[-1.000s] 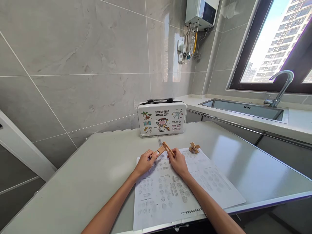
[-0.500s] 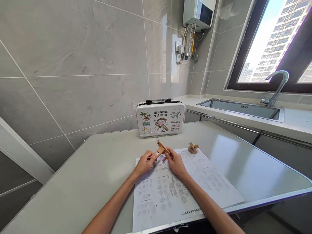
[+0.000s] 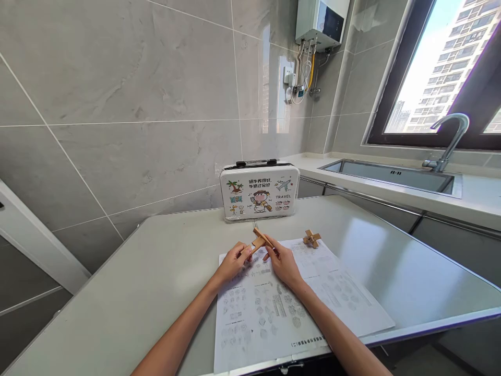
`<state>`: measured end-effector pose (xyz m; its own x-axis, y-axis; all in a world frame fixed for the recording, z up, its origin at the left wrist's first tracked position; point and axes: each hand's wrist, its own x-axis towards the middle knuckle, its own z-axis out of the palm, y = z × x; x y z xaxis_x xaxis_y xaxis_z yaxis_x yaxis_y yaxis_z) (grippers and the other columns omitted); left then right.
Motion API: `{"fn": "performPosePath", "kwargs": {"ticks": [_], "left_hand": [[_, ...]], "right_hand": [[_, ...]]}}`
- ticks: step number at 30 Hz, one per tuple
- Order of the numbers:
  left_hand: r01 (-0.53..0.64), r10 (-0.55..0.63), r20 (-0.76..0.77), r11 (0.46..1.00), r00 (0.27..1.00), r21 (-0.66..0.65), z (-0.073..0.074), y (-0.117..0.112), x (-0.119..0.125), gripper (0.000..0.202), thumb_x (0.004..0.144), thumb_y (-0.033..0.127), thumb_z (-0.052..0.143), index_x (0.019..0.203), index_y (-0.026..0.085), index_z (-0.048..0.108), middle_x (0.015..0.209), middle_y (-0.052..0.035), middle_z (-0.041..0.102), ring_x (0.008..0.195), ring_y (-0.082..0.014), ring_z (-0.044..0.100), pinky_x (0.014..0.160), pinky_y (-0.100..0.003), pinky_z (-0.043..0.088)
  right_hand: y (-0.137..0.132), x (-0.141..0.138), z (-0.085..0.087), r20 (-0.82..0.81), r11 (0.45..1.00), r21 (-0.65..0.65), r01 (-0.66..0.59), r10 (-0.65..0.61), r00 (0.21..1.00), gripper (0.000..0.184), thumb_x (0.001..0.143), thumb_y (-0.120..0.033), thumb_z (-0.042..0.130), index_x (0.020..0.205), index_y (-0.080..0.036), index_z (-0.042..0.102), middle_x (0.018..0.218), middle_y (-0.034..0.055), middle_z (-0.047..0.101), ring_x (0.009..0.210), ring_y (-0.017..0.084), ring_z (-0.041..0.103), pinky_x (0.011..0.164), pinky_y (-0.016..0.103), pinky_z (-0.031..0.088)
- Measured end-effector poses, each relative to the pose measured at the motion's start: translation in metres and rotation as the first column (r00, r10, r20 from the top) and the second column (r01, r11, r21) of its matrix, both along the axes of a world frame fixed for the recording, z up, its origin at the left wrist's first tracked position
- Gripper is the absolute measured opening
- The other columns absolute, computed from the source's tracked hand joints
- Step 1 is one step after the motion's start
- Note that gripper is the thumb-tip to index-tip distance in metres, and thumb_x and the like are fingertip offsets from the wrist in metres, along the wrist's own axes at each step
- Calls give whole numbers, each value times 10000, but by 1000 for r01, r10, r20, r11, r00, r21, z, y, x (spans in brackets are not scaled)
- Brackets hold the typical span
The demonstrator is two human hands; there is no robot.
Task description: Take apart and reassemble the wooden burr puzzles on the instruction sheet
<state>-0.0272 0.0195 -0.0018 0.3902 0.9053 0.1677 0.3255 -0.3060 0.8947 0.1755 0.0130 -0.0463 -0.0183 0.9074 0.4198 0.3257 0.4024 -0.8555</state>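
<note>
A grey tiled wall (image 3: 136,104) runs behind a pale grey surface (image 3: 156,282). A dark-framed window (image 3: 438,68) fills the upper right of the view. Below it, a steel sink (image 3: 391,175) is set into a white counter, with a curved faucet (image 3: 450,136) at its far right end. A white water heater (image 3: 321,21) hangs high on the wall, with pipes and cables below it.

Printed sheets (image 3: 270,308) covered in small diagrams lie flat on the surface and reach its near edge. A white tin case (image 3: 259,190) with cartoon prints and a black handle stands upright at the far edge of the surface, against the wall.

Both forearms extend from the near edge over the sheets. The left hand (image 3: 233,261) is curled, with thumb and fingertips pinching the lower left end of the wooden bars (image 3: 260,240). The right hand (image 3: 284,263) is also curled, its fingertips pinching the bars from the right. The two bars cross each other. They are held between the hands, just above the far end of the sheets and in front of the case.

A small wooden cross (image 3: 311,238) rests on the far right corner of the sheets, near the right hand but not touching it.
</note>
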Motion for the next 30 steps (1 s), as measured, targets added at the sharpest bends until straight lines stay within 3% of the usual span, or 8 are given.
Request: {"fn": "performPosePath", "kwargs": {"ticks": [9, 14, 19, 30], "left_hand": [[-5, 5, 4, 1000, 1000, -23, -1, 0, -1, 444, 995, 554, 491, 752, 194, 583, 814, -19, 579, 733, -162, 551, 759, -296, 453], [-10, 10, -3, 999, 1000, -31, 1, -1, -2, 443, 984, 562, 498, 735, 203, 571, 787, -22, 581, 727, -169, 556, 758, -304, 458], [-4, 5, 16, 999, 1000, -49, 2, -1, -3, 438, 989, 565, 486, 752, 206, 571, 799, -29, 592, 728, -170, 562, 747, -305, 453], [-57, 57, 17, 998, 998, 16, -5, -1, 3, 428, 981, 545, 481, 743, 199, 566, 782, -26, 587, 719, -169, 548, 739, -303, 458]], "right_hand": [[-2, -1, 4, -27, 999, -33, -17, 16, 999, 519, 1011, -421, 467, 1462, -196, 589, 711, 16, 757, 650, 203, 701, 704, 292, 535], [-4, -2, 7, -40, 999, -28, -44, 43, 998, 520, 1010, -420, 453, 1459, -197, 590, 825, 33, 776, 616, 186, 695, 685, 291, 538], [-8, -3, 10, -20, 998, -40, -42, 41, 999, 529, 1014, -426, 447, 1457, -177, 594, 695, 14, 734, 588, 190, 672, 695, 299, 533], [-9, -3, 10, 33, 999, -32, -28, 29, 999, 525, 1009, -401, 454, 1469, -189, 589, 657, -4, 716, 564, 174, 657, 657, 273, 526]]}}
